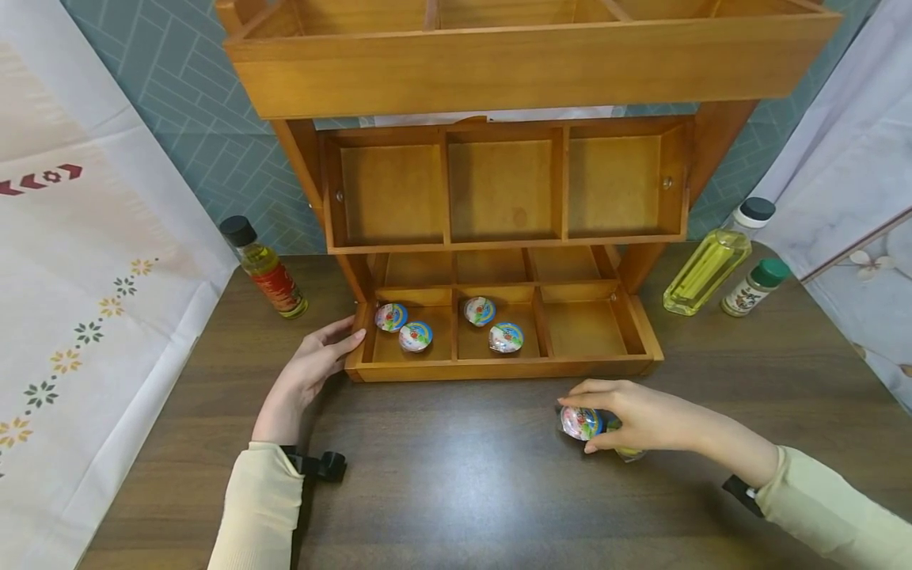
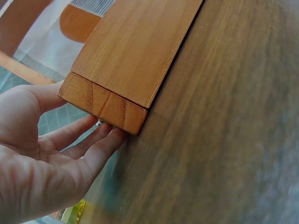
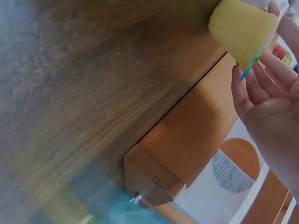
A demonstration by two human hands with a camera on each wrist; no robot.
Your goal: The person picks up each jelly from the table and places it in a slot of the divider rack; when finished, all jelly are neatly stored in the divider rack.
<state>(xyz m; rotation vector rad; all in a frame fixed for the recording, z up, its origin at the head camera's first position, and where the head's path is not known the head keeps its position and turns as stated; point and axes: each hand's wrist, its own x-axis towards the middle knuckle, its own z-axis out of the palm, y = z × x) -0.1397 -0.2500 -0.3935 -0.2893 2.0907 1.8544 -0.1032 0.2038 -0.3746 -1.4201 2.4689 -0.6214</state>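
Observation:
My left hand grips the left end of the wooden rack's bottom tray. In the left wrist view, its thumb lies at the tray's top edge and its fingertips touch the outer side. My right hand holds a jelly cup by its rim, over the table in front of the tray's right end. The right wrist view shows the cup's pale yellow body. Two jelly cups lie in the tray's left compartment and two more jelly cups in the middle one; the right compartment holds nothing.
Above the bottom tray rise the rack's middle tier and top tier. A red-labelled bottle stands left of the rack. To its right are a tall oil bottle and a green-capped jar.

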